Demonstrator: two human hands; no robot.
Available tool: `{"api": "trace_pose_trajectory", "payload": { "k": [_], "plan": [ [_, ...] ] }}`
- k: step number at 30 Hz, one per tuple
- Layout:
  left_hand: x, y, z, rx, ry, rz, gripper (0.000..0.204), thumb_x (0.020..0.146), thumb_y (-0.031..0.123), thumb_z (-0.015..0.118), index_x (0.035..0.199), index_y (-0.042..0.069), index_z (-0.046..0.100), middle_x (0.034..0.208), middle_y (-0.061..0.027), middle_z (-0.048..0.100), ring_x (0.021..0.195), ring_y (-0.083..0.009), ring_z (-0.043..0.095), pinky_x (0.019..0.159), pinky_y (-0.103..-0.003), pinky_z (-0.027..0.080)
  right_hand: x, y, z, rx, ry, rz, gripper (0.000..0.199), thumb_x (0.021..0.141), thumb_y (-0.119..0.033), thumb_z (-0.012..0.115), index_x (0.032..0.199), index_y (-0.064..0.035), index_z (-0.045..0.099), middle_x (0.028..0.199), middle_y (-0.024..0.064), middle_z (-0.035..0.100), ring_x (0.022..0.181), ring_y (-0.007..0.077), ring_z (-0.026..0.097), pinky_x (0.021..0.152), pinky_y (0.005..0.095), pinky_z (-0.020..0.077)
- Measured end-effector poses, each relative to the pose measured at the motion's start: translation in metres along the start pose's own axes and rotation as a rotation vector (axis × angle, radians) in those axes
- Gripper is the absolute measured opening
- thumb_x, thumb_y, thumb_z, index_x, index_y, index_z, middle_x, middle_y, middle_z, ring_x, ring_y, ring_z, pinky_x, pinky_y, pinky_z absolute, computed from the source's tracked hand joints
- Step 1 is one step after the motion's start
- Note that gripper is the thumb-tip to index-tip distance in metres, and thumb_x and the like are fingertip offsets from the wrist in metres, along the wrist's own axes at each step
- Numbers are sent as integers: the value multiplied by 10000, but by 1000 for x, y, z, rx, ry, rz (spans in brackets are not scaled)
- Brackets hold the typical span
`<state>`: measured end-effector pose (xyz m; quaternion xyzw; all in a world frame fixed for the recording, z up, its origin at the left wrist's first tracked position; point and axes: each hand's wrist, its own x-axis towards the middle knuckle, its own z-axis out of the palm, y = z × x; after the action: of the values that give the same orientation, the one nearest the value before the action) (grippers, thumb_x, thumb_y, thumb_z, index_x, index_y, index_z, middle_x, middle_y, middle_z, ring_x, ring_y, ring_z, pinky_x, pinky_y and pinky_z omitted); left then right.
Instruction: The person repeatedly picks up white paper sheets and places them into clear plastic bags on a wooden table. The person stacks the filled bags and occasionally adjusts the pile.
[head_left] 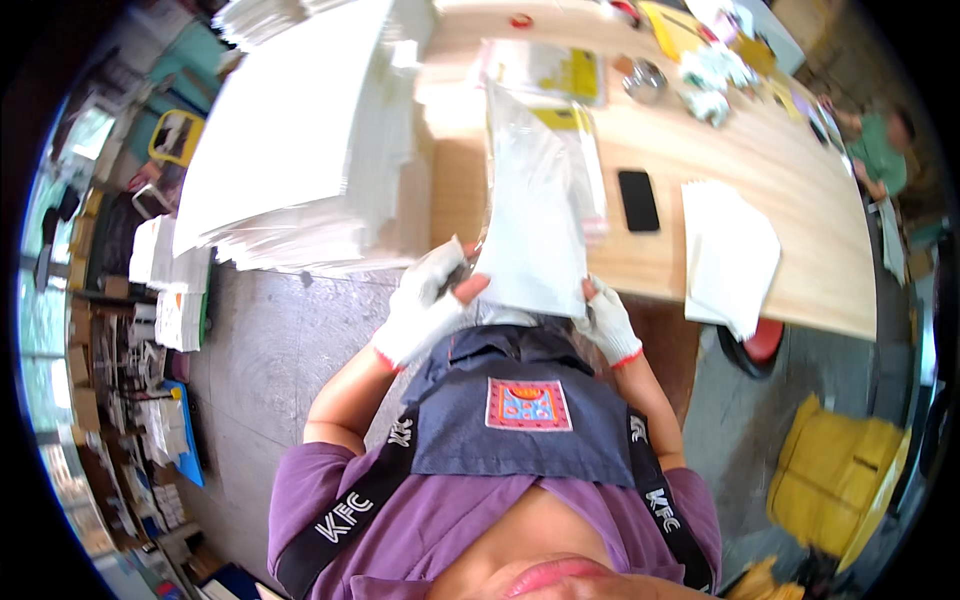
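A white sheet or thin stack of paper (535,220), seemingly inside a clear plastic bag (505,110), is held tilted in front of my body at the table's near edge. My left hand (428,305), in a white knit glove with bare fingertips, grips the bag's lower left edge between thumb and fingers. At the lower right corner, my right hand (608,322), gloved the same way, pinches the paper and bag. Behind it, flat plastic packs with yellow labels (585,72) lie on the table, partly hidden by the bag.
A tall stack of white paper (290,130) stands at the table's left. To the right lie a black phone (638,200) and a fanned pile of white sheets (728,255) overhanging the edge. A red stool (764,342) is beneath; a person in green (880,150) is far right.
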<state>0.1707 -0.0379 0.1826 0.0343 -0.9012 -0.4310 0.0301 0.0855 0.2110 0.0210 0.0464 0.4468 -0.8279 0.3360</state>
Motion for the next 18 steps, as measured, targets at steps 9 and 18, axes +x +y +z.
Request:
{"api": "trace_pose_trajectory", "payload": {
  "k": [9, 18],
  "plan": [
    [-22, 30, -202, 31, 947, 356, 309, 887, 85, 527, 1180, -11, 533, 831, 27, 539, 649, -38, 433, 582, -177, 324, 47, -135, 243, -380, -507, -274, 263, 889, -277, 558, 850, -24, 618, 719, 20, 613, 598, 77, 555, 532, 232, 444],
    [-12, -54, -263, 363, 655, 156, 401, 854, 179, 520, 1243, 80, 525, 1301, -175, 480, 1214, -276, 443, 993, -358, 351, 99, -149, 291, -985, -202, -1255, 338, 822, -313, 632, 1032, -54, 578, 976, 94, 631, 918, 190, 590, 773, 297, 453]
  ]
}}
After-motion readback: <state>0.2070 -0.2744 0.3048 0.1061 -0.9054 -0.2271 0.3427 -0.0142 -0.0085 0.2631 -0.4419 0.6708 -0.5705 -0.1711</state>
